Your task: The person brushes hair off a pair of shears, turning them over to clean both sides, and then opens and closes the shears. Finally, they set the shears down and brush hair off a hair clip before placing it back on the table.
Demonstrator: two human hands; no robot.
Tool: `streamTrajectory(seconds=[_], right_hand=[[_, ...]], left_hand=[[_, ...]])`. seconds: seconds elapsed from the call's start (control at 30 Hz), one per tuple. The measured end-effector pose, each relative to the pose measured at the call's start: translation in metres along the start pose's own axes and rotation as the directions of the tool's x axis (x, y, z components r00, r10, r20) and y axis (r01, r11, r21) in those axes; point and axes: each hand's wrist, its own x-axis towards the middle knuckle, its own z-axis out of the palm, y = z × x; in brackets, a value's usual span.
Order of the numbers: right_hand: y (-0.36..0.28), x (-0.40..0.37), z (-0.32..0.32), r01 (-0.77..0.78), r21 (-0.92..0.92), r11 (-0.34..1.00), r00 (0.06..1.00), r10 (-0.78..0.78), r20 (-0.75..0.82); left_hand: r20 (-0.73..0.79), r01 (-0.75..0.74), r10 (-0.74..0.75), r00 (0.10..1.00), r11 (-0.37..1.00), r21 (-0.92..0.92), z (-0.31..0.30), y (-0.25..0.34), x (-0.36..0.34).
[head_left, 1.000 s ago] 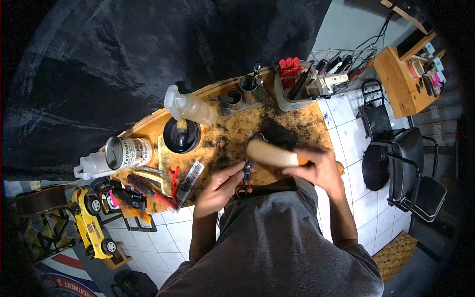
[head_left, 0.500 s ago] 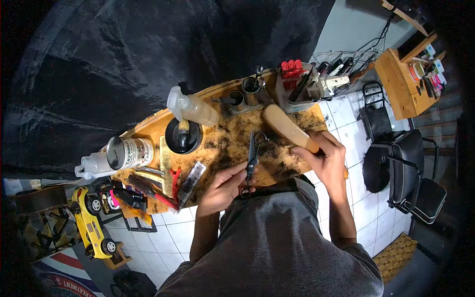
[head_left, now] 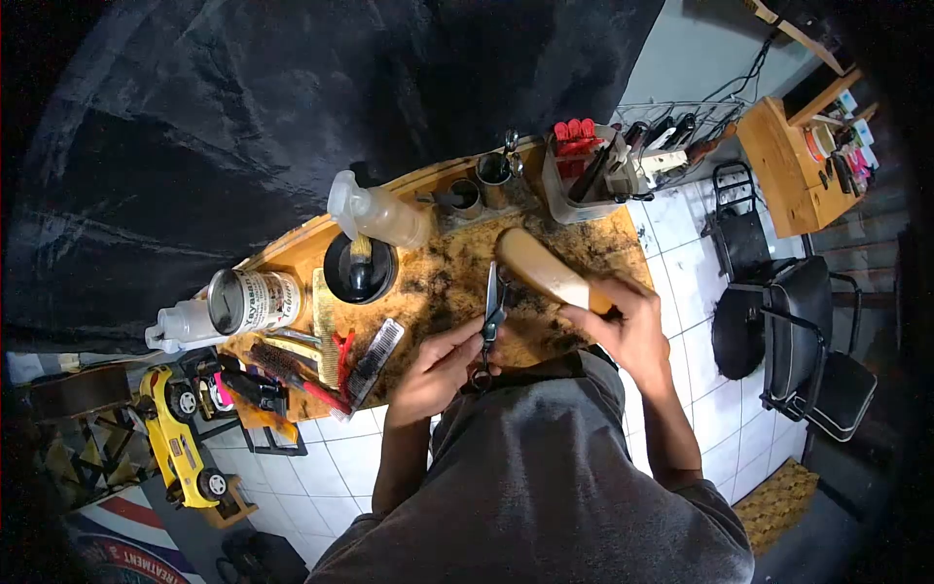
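My left hand (head_left: 440,373) is closed around a pair of scissors (head_left: 494,316), blades pointing away from me and a finger ring at the lower end. In my right hand (head_left: 630,326) is a brush with a smooth, pale wooden back (head_left: 545,268), gripped at its near end. The brush's far end lies just right of the scissor tips, above the hair-strewn wooden table (head_left: 443,277); its bristles are not visible. Left of my left hand, a comb (head_left: 377,352) and a red-handled brush (head_left: 292,375) lie on the table.
A spray bottle (head_left: 384,212), a black bowl (head_left: 336,277) with a shaving brush (head_left: 360,261), and a labelled can (head_left: 258,300) stand on the left. Metal cups (head_left: 493,173) and a clear tool bin (head_left: 584,209) line the back. A black chair (head_left: 803,311) is at right.
My right hand has moved the brush left, closer to the scissors. It now covers the metal ring seen on the table earlier. My left hand and the scissors have barely moved.
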Motion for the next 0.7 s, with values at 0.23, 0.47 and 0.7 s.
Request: streamTrajectory(seconds=[0.23, 0.47, 0.7], right_hand=[[0.010, -0.014, 0.005, 0.072, -0.013, 0.997, 0.989, -0.069, 0.131], [0.021, -0.019, 0.011, 0.162, 0.101, 0.982, 0.932, -0.186, 0.311], [0.001, -0.014, 0.007, 0.008, 0.055, 0.998, 0.999, -0.010, 0.037]], left_hand=[[-0.092, 0.012, -0.021, 0.995, 0.995, -0.101, -0.003, 0.000, -0.002], [-0.050, -0.062, 0.057, 0.997, 0.993, -0.101, -0.004, -0.002, 0.001], [0.053, -0.102, 0.118, 0.992, 0.964, -0.244, 0.009, 0.010, 0.006]])
